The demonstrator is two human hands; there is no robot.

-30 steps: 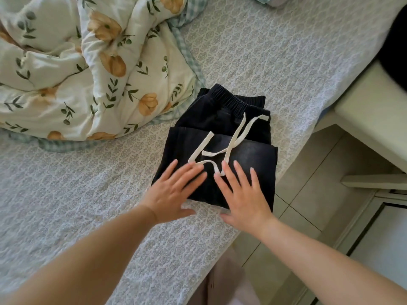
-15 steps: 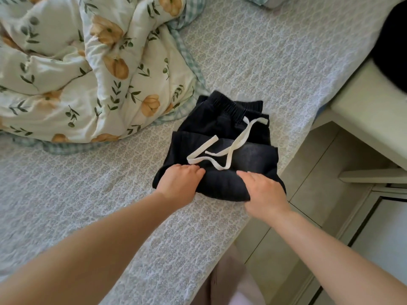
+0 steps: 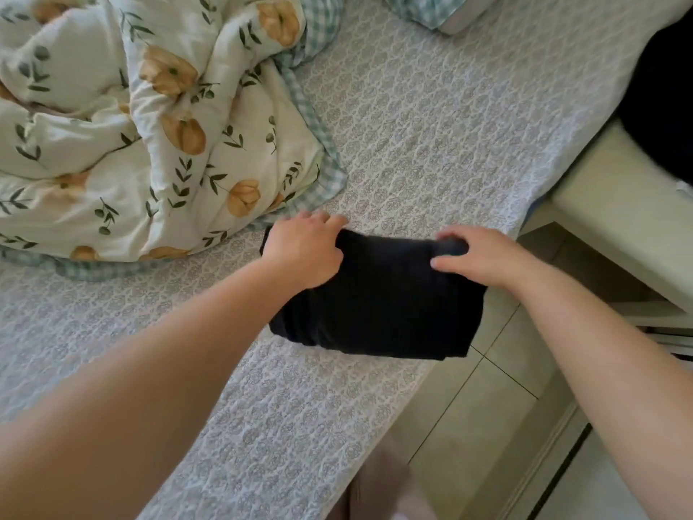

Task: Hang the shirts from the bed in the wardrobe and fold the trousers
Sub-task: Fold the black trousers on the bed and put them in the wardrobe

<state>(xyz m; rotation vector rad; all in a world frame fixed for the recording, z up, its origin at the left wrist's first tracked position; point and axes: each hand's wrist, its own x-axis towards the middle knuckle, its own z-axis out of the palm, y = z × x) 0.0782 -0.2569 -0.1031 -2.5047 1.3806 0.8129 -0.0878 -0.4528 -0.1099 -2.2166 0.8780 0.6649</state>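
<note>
Trousers, one black pair, lie folded into a compact thick bundle at the near edge of the bed, with the bundle's near right corner hanging just past the edge over the tiled floor. Two bare forearms reach in from the bottom of the view. The left hand sits on the bundle's far left corner, knuckles up, its fingers curled over the far edge; its grip is closed on the cloth. The right hand is at the far right corner, with the thumb laid across the top and the fingers curled round a roll of dark cloth, so this grip also holds the trousers. The hands are apart, with bare black cloth between them.

Beyond the left hand, one crumpled floral quilt with a green gingham border lies heaped on the patterned bedspread, its edge just beside the trousers. To the right, one pale cabinet top stands beside the bed, with a black shape on it. At the far edge, one more gingham piece shows.
</note>
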